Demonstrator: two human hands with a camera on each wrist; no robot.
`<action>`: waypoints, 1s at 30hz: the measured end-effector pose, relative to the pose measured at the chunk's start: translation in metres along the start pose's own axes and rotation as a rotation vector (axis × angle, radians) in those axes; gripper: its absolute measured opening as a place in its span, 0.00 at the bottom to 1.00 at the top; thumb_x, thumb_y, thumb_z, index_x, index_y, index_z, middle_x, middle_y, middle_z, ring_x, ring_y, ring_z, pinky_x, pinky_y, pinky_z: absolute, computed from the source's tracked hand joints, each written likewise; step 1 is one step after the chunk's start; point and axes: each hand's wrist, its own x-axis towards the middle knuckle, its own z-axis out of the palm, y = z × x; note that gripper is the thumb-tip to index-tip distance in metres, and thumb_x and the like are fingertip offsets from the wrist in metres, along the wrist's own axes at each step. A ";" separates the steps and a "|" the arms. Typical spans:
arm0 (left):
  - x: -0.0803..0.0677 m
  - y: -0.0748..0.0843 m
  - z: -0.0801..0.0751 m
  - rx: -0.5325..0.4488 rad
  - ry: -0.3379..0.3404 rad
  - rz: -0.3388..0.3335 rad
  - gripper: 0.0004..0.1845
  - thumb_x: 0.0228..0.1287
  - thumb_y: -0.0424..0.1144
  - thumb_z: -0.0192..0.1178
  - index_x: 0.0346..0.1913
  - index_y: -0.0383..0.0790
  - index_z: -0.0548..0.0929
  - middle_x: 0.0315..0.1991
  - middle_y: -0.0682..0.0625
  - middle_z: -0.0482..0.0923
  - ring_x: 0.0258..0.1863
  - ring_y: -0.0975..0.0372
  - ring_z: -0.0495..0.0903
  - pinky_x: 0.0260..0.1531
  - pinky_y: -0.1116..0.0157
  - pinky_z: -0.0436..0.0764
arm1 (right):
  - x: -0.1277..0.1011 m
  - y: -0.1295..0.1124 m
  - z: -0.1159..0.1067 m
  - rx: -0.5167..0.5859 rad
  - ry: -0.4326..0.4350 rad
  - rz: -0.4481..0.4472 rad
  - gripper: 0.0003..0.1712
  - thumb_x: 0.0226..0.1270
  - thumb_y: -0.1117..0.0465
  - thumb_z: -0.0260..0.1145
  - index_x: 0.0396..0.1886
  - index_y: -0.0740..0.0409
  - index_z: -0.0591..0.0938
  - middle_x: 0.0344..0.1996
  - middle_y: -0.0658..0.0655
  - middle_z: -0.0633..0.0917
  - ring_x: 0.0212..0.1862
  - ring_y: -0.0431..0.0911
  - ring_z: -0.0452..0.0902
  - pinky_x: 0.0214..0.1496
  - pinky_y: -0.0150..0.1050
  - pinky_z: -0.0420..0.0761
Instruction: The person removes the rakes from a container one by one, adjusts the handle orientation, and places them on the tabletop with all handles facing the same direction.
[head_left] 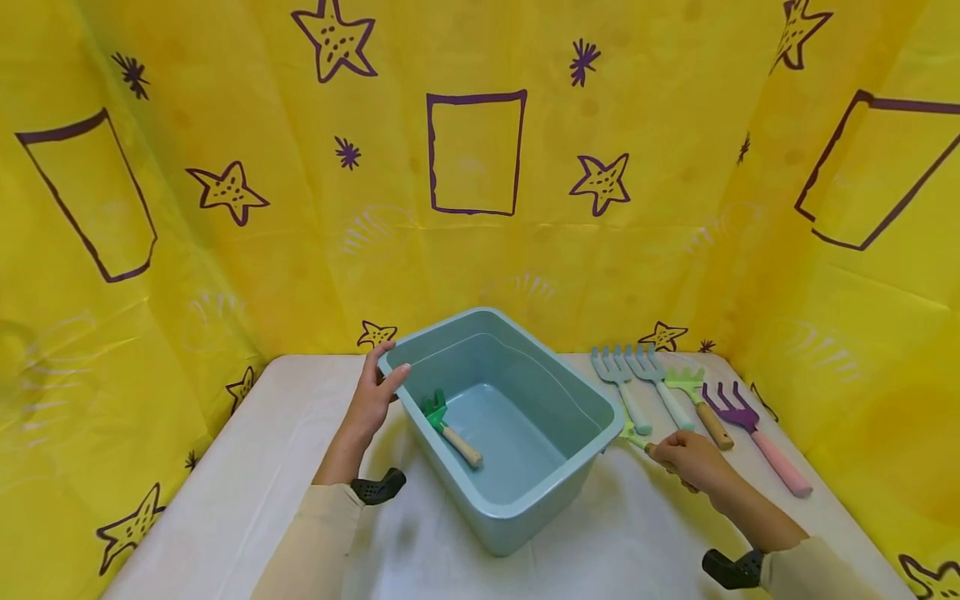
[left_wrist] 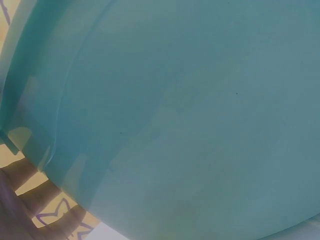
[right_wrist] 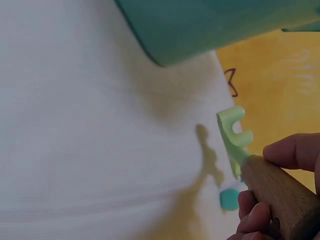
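Yellow star-printed sheeting (head_left: 480, 250) walls a white table (head_left: 225, 500). The left hand (head_left: 371, 400) grips the blue-green plastic tub's (head_left: 525, 500) rim; the right hand (head_left: 690, 460) grips a pale-green wooden-handled toy rake (right_wrist: 233, 137) beside it.

- The left wrist view shows only the blurred teal tub (left_wrist: 190, 115) wall; the fingers (left_wrist: 22, 200) are dim shadows at its lower left edge.
- The light-green rake's (right_wrist: 232, 137) wooden handle (right_wrist: 277, 195) runs off-frame past the right fingers (right_wrist: 295, 150).
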 end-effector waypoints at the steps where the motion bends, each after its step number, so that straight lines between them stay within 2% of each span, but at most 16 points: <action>1: 0.000 0.000 0.000 -0.002 -0.001 0.004 0.32 0.73 0.49 0.53 0.74 0.53 0.53 0.71 0.41 0.57 0.65 0.44 0.63 0.61 0.41 0.65 | -0.002 0.003 0.002 -0.008 0.000 0.004 0.15 0.67 0.56 0.63 0.39 0.65 0.77 0.26 0.55 0.74 0.22 0.46 0.64 0.22 0.34 0.67; 9: 0.000 0.000 -0.001 0.001 0.005 -0.003 0.31 0.72 0.49 0.53 0.73 0.55 0.54 0.70 0.43 0.57 0.65 0.45 0.64 0.60 0.42 0.66 | -0.010 0.020 0.012 -0.104 0.041 0.065 0.17 0.66 0.53 0.63 0.36 0.65 0.74 0.26 0.56 0.73 0.26 0.47 0.67 0.25 0.37 0.69; 17: 0.000 0.001 -0.002 -0.015 -0.009 -0.020 0.34 0.73 0.48 0.53 0.75 0.54 0.50 0.73 0.41 0.53 0.67 0.43 0.60 0.61 0.40 0.63 | -0.018 0.029 0.025 -0.254 0.068 -0.003 0.14 0.60 0.56 0.66 0.29 0.62 0.73 0.24 0.55 0.74 0.27 0.47 0.70 0.24 0.38 0.72; 21: 0.000 0.001 -0.001 -0.001 -0.004 -0.018 0.34 0.72 0.48 0.53 0.75 0.54 0.51 0.73 0.42 0.54 0.67 0.43 0.61 0.61 0.40 0.64 | -0.019 0.029 0.030 -0.301 0.077 -0.002 0.15 0.60 0.56 0.67 0.28 0.62 0.73 0.23 0.55 0.74 0.27 0.47 0.71 0.24 0.37 0.73; 30: -0.001 0.001 0.000 0.009 0.009 0.004 0.33 0.72 0.51 0.54 0.74 0.54 0.53 0.70 0.41 0.58 0.64 0.44 0.64 0.60 0.41 0.66 | -0.015 0.029 0.040 -0.307 0.104 -0.012 0.14 0.61 0.57 0.65 0.27 0.61 0.72 0.21 0.55 0.73 0.25 0.47 0.70 0.24 0.38 0.70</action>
